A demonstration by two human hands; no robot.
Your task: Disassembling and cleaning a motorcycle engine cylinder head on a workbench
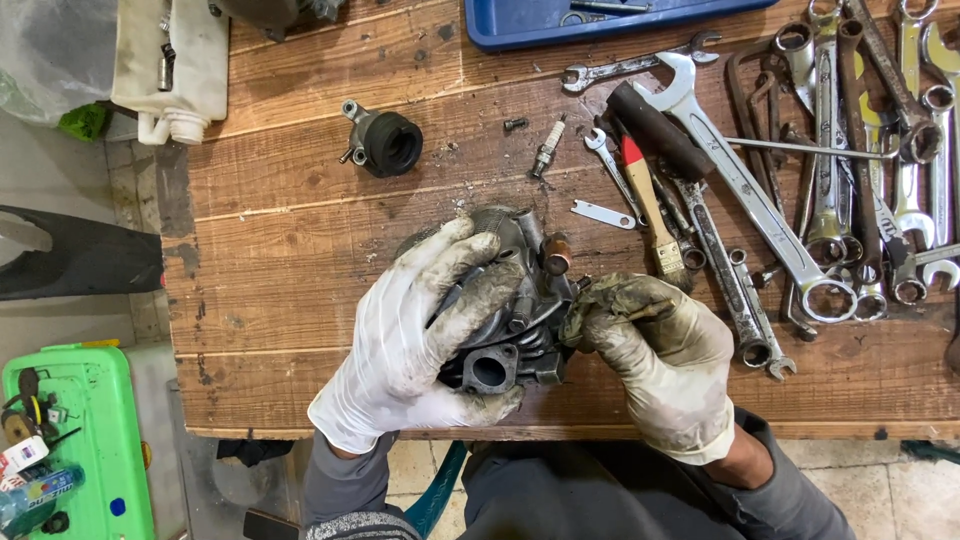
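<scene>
A grey finned metal engine part (510,340) rests on the wooden workbench (300,250) near its front edge. My left hand (420,340), in a dirty white glove, wraps over its left side and top. My right hand (660,350), gloved and greasy, pinches something small against the part's right side; what it holds is hidden by the fingers. A small brown cylinder (556,254) sticks up at the part's upper right.
A black rubber intake piece (385,143), a bolt (515,124) and a spark plug (548,150) lie behind. A red-handled brush (650,205) and several wrenches (830,180) cover the right side. A blue tray (520,25) sits at the back, a green crate (90,430) on the floor.
</scene>
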